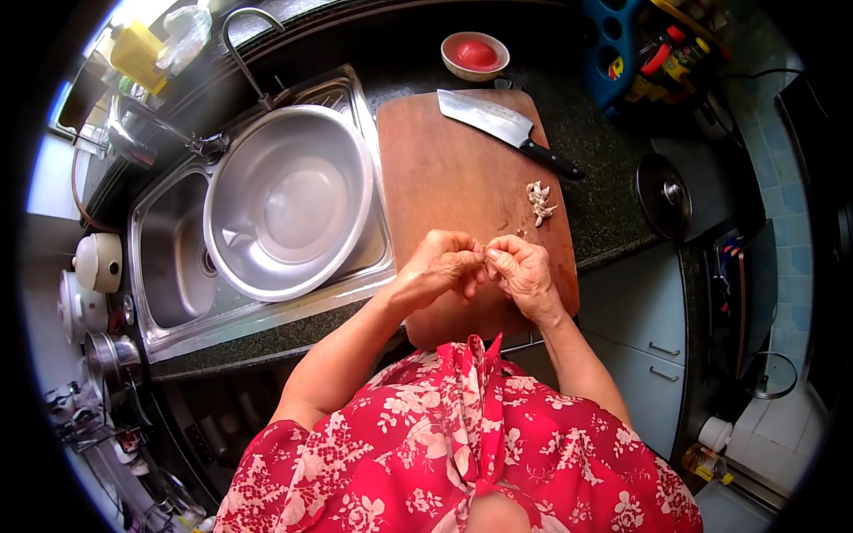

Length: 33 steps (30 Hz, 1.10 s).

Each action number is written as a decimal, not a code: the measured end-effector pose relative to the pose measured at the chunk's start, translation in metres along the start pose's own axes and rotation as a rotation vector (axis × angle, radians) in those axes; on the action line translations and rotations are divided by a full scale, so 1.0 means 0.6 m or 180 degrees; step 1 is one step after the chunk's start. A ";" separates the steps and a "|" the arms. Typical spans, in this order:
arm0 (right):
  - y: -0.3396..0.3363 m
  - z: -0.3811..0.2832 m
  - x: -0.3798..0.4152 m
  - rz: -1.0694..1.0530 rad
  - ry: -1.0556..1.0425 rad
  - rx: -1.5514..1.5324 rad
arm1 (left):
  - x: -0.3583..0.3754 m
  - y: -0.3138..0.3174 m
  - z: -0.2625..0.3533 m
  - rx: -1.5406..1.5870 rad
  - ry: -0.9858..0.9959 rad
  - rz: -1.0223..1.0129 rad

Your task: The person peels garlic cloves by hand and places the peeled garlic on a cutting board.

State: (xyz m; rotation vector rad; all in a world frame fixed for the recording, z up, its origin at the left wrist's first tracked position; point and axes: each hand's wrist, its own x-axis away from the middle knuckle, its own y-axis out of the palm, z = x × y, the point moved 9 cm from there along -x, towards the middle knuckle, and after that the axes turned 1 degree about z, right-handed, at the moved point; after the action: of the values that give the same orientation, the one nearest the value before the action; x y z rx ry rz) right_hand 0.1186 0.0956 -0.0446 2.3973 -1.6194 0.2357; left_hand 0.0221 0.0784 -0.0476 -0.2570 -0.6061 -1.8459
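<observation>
My left hand (pixel 440 268) and my right hand (pixel 524 274) meet fingertip to fingertip above the near part of a wooden cutting board (pixel 426 178). Both are closed in a pinch; whatever lies between the fingers is too small and covered to make out. Just beyond my right hand, a small heap of garlic cloves (pixel 539 204) rests near the board's right edge. A cleaver (pixel 489 120) with a black handle lies across the far right of the board, its handle reaching past the edge.
A large steel basin (pixel 342 213) sits over the double sink (pixel 169 306) on the left, below a faucet (pixel 233 40). Behind the board stands a bowl (pixel 453 67) holding something red. A pan lid (pixel 662 195) and a blue rack (pixel 609 53) with bottles are at right.
</observation>
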 end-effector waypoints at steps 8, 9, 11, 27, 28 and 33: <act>0.011 -0.045 0.003 -0.0085 -0.0716 0.1425 | 0.012 0.001 0.027 -0.1168 0.0453 0.0364; 0.013 -0.048 0.003 -0.0085 -0.0713 0.1424 | 0.014 0.000 0.034 -0.1290 0.0609 0.0419; 0.025 -0.064 0.007 -0.0098 -0.1052 0.1967 | 0.016 0.000 0.041 -0.1411 0.0765 0.0470; 0.008 0.017 0.012 -0.0215 0.0758 -0.0513 | 0.008 -0.005 -0.009 -0.0145 0.0043 0.0166; 0.008 0.017 0.013 -0.0215 0.0758 -0.0513 | 0.007 -0.005 -0.011 -0.0027 0.0001 0.0157; 0.011 0.018 0.015 -0.0296 0.0726 -0.0503 | 0.009 -0.003 -0.014 0.0008 -0.0037 0.0130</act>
State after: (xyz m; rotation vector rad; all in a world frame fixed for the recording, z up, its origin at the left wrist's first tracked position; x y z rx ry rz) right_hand 0.1154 0.0823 -0.0519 2.2290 -1.3698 0.3370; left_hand 0.0194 0.0703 -0.0525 -0.2765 -0.6070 -1.8055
